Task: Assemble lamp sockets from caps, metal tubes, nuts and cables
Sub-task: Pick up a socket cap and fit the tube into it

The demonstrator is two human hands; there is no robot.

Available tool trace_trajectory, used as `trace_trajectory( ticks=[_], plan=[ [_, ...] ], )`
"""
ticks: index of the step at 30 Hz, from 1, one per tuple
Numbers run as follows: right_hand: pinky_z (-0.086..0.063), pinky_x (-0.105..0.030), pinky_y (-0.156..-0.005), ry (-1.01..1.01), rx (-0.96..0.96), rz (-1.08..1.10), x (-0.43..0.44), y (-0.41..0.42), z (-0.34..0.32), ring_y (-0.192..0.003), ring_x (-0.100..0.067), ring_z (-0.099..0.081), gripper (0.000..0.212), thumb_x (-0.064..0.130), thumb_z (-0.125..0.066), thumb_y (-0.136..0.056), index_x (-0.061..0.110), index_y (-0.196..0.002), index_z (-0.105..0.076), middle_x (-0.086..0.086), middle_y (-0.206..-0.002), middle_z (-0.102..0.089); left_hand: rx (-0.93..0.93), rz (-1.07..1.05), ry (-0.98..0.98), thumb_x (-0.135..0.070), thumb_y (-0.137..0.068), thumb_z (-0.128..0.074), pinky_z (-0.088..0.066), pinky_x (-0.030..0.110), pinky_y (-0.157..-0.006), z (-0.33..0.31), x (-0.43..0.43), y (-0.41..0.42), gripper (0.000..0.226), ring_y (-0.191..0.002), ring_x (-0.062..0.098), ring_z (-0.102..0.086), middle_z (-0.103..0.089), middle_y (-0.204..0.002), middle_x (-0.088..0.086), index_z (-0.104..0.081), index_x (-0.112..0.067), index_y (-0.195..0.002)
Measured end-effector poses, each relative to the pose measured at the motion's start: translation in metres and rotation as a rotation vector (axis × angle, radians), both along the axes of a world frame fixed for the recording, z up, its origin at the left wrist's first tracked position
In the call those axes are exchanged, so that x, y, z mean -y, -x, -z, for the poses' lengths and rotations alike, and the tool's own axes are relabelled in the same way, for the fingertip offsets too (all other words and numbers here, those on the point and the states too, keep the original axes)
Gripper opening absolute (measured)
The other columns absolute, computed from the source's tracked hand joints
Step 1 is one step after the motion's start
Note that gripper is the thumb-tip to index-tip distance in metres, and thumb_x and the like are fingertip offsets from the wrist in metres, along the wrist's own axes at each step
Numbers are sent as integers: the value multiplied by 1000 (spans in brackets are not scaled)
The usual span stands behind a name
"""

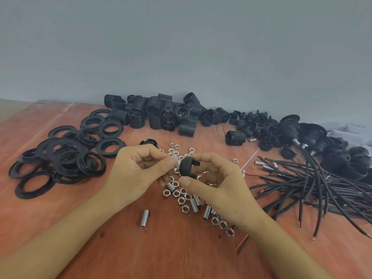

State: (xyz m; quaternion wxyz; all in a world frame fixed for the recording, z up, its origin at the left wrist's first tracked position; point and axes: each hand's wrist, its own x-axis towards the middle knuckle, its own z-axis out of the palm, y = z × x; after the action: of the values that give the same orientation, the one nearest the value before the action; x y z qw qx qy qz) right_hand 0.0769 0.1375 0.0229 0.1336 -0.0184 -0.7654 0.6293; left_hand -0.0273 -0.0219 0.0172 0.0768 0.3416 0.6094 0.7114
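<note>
- Left hand (138,170): forearm comes in from lower left. Fingers are curled, with thumb and index tip pinched together on a small metal part (178,164). Too little of it shows to call it a nut or a tube end.
- Right hand (219,186): forearm comes in from lower right, palm turned toward the left hand. It grips a black cap (187,166), thumb under the lower rim and index arched over the top. The other fingers are curled behind it.
- Cap is held above the table (161,254), between the two hands. Its dome faces the left hand and its notched rim faces the right palm.
- The metal part sits right at the centre of the dome, touching it, at the left fingertips.
- Loose nuts (176,193) are scattered on the table directly under and between the hands.
- Short threaded metal tubes (207,212) lie among the nuts. One single tube (145,218) lies apart, nearer the left forearm.
- Cables (302,184): black bundle with bared ends, fanned out to the right of the right hand.
- Spare caps (255,125) are piled at the far right by the wall (181,47), next to wired sockets (291,125).
- Threaded socket bodies (155,113) are heaped along the wall at centre back.
- Black rings (60,158) are piled at left, well apart from the left hand.
</note>
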Motion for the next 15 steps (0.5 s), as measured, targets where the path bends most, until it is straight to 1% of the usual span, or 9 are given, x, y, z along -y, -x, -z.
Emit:
trace_trajectory(
  ticks=[3,7,10,12,15],
  plan=[
    [-50,-19,-60,-34,-32,19,-2,0,0,-72,-13,-67,39,23,-83,-75,42,-105,-68,4,-97,-74,21,-4,-13,-13,-74,-69,-49,21,-44,-1,1,1,12,-47,17,-61,-66,-59,9,-69,-2,-73],
    [-50,-19,-57,-40,-12,-13,-3,0,1,-69,-16,-65,38,20,-83,-76,38,-107,-69,3,-96,-75,15,7,7,-15,-73,-69,-50,22,-45,-2,2,1,14,-47,17,-61,-66,-59,10,-69,-1,-74],
    [-49,-19,-57,-40,4,-20,-4,0,1,-69,-17,-64,41,18,-83,-77,32,-113,-70,0,-96,-75,18,31,35,-16,-73,-70,-50,22,-44,-2,2,1,10,-47,17,-61,-67,-60,10,-70,-6,-71],
    [-49,-18,-57,-42,5,-17,-4,0,1,-67,-14,-63,43,20,-83,-74,30,-114,-70,-2,-95,-75,19,41,48,-18,-72,-71,-49,22,-43,-2,3,2,10,-46,17,-61,-68,-60,11,-71,-8,-71],
    [-50,-18,-59,-56,5,-20,-6,0,1,-68,-13,-64,41,29,-82,-71,35,-109,-71,1,-93,-75,13,62,66,-17,-72,-72,-50,22,-44,-1,3,3,6,-47,17,-62,-69,-61,10,-72,-11,-70]
  ],
)
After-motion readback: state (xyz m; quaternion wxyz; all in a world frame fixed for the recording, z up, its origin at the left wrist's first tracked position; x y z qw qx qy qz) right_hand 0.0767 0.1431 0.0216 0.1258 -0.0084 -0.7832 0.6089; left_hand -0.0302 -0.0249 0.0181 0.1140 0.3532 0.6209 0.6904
